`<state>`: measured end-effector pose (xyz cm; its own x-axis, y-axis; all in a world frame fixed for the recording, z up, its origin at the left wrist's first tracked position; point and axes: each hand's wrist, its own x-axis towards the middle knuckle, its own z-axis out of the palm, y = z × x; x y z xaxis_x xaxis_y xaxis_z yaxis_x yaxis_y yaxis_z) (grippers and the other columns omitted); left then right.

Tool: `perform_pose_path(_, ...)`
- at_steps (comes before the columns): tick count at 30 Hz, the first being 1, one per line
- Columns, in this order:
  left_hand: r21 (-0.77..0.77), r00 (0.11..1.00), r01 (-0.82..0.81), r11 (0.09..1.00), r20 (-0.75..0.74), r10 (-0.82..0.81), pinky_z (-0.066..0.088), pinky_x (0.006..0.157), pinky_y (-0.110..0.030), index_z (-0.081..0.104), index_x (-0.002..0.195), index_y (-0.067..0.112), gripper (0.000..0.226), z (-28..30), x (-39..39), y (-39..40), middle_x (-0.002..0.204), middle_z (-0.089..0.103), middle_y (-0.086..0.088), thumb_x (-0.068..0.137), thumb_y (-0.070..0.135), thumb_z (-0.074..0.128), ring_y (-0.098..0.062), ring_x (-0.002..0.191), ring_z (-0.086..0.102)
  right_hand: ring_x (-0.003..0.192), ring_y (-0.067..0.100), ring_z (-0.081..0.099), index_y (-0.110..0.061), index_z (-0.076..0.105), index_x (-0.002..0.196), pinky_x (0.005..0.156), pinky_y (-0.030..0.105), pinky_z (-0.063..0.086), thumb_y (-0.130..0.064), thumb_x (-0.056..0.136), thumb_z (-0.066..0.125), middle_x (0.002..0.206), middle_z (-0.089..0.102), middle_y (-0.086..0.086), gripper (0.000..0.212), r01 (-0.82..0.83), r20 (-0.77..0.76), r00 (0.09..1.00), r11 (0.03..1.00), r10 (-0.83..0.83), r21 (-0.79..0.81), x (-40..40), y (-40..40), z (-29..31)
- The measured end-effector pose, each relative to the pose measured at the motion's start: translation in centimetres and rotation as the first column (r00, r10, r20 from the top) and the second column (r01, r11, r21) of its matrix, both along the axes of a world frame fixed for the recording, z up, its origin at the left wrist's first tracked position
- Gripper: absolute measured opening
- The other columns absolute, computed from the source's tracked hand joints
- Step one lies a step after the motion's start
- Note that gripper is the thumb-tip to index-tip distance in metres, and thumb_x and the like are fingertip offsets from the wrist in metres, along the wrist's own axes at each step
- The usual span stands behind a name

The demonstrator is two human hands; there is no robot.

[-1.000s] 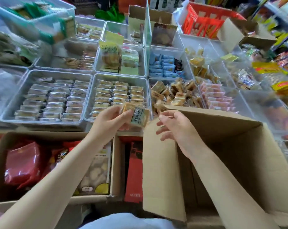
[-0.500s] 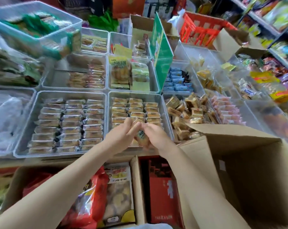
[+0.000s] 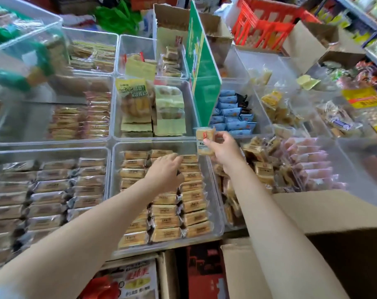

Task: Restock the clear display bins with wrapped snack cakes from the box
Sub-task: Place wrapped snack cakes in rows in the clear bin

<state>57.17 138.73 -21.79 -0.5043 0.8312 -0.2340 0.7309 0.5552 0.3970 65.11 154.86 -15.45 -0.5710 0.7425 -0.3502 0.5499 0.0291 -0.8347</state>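
While your right hand [image 3: 223,147] pinches one wrapped snack cake [image 3: 205,140] at the 1 o'clock corner of the near-full middle bin [image 3: 217,221], your left hand [image 3: 165,171] lies flat, fingers relaxed, on its rows; the cardboard box [image 3: 325,214] at 4 o'clock may hold more

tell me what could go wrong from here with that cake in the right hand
1. The right hand pinches the wrapped cake by one edge, high over the seam between bins; it could slip into the jumbled bin on the right instead of the neat one.
2. The left hand rests on the tidy rows; pushing there could knock them crooked.
3. The green sign stands just behind the cake, and a forward reach might bump it.
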Motion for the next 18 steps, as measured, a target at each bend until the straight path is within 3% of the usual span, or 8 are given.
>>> perform_pose_path(4, -0.077, 0.994, 0.071, 0.994, -0.08, -0.077, 0.013, 0.126, -0.041, 0.027, 0.156, 0.015, 0.068, -2.0, -1.5, 3.9, 0.164, 0.026, -0.009, 0.096, 0.031, 0.055, -0.024, 0.152, 0.023, 0.107, 0.018, 0.059, -0.022, 0.055, 0.118, 0.087, 0.031, 0.045, -0.019, 0.088, 0.074, 0.12, 0.062, -0.001, 0.036, -0.107, 0.041, 0.994, 0.987, 0.103, 0.118, -1.7, 2.0, -1.8)
perform_pose_path(9, -0.179, 0.988, 0.09, 0.98, -0.104, -0.11, 0.028, 0.119, -0.046, 0.038, 0.146, 0.014, 0.057, -4.0, -2.2, 5.8, 0.143, 0.053, -0.009, 0.096, 0.038, 0.049, -0.026, 0.133, 0.049, 0.099, 0.014, 0.064, -0.023, 0.063, 0.112, 0.089, 0.034, 0.052, -0.02, 0.086, 0.076, 0.106, 0.068, -0.004, 0.029, -0.119, -0.014, 0.992, 0.98, 0.123, 0.162, -1.8, 2.1, -4.6)
perform_pose_path(15, -0.073, 0.978, 0.056, 0.996, -0.197, -0.07, 0.03, 0.112, -0.045, 0.044, 0.135, 0.015, 0.055, -4.6, -0.7, 4.4, 0.124, 0.061, -0.002, 0.093, 0.051, 0.048, -0.023, 0.117, 0.056, 0.098, 0.01, 0.061, -0.015, 0.064, 0.121, 0.081, 0.008, 0.044, -0.009, 0.089, 0.072, 0.107, 0.067, -0.004, 0.033, -0.14, -0.027, 0.986, 0.915, 0.162, 0.378, -1.0, 1.3, -6.4)
perform_pose_path(18, -0.029, 0.979, 0.057, 0.998, -0.196, -0.062, 0.027, 0.114, -0.045, 0.046, 0.128, 0.013, 0.056, -4.6, 0.4, 3.1, 0.12, 0.061, -0.003, 0.089, 0.052, 0.05, -0.024, 0.115, 0.056, 0.104, 0.015, 0.061, -0.015, 0.063, 0.122, 0.091, 0.025, 0.049, -0.007, 0.091, 0.068, 0.112, 0.068, -0.001, 0.032, -0.282, 0.049, 0.952, 0.808, 0.301, 0.518, -0.8, 0.5, -7.4)
